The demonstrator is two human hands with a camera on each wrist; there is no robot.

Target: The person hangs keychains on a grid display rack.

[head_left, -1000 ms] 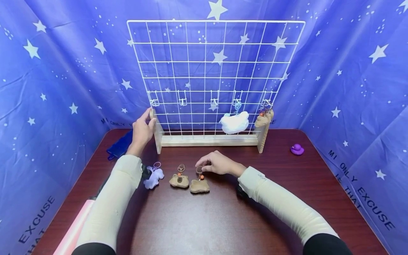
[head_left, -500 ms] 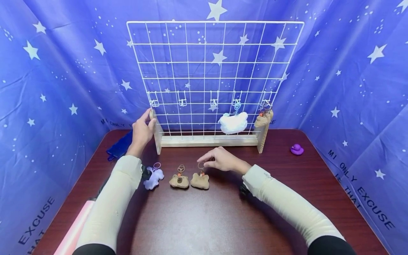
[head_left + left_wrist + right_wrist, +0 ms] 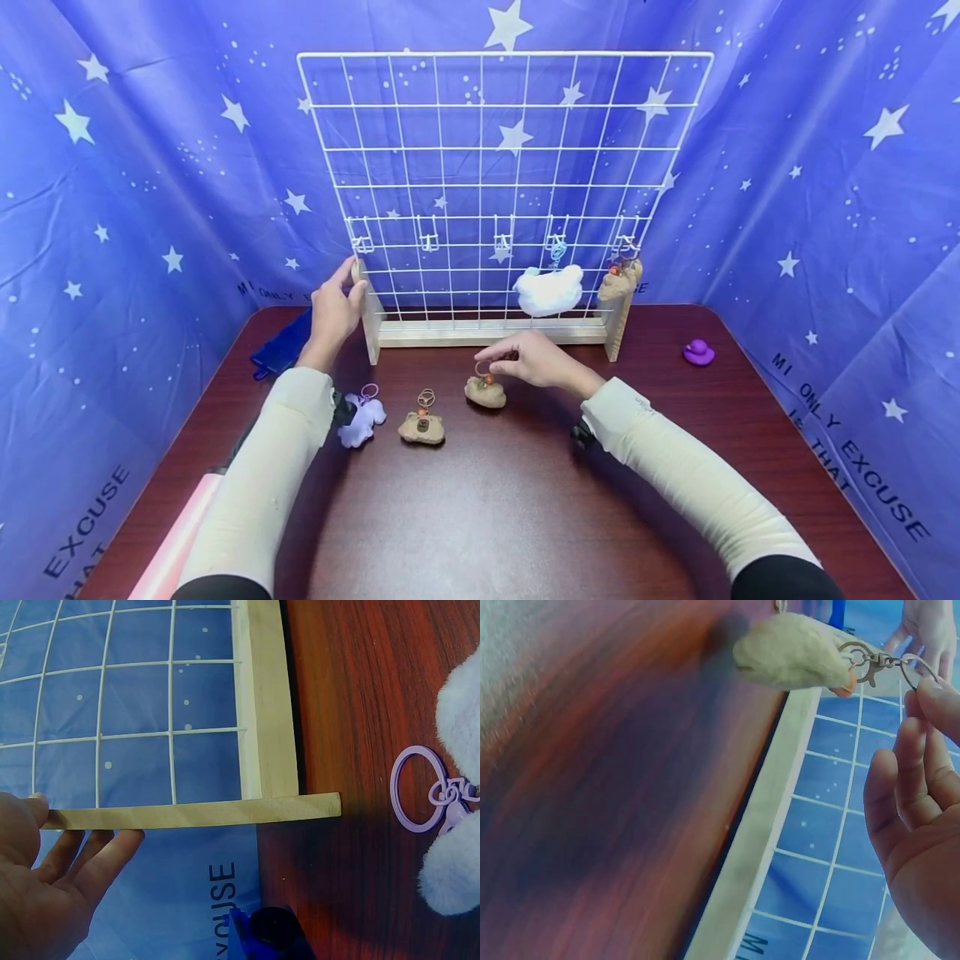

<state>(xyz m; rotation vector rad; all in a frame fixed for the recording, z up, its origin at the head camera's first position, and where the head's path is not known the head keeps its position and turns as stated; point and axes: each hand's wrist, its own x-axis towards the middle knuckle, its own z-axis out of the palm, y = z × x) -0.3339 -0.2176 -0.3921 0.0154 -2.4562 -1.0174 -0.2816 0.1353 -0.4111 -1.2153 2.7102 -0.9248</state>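
My right hand (image 3: 536,360) pinches the metal ring of a brown plush keychain (image 3: 486,392) between thumb and finger. In the right wrist view the plush (image 3: 791,652) dangles from its clasp, an orange bead beside it. My left hand (image 3: 335,304) grips the wooden side post (image 3: 195,814) of a white wire grid rack (image 3: 482,185), thumb on one side and fingers on the other. Another brown plush keychain (image 3: 422,427) and a lilac plush keychain (image 3: 362,421) lie on the table. A white plush keychain (image 3: 550,290) and a brown one (image 3: 619,283) hang on the rack's right hooks.
Several white hooks, such as the one at the left (image 3: 363,243), line the grid. A purple rubber duck (image 3: 698,352) sits at the right. A dark blue object (image 3: 281,343) lies behind my left arm. Starry blue curtains (image 3: 135,208) surround the table (image 3: 450,517).
My right hand has moved away from me and slightly right, lifting the brown plush keychain off its place beside the other brown one. My left hand has stayed on the post.
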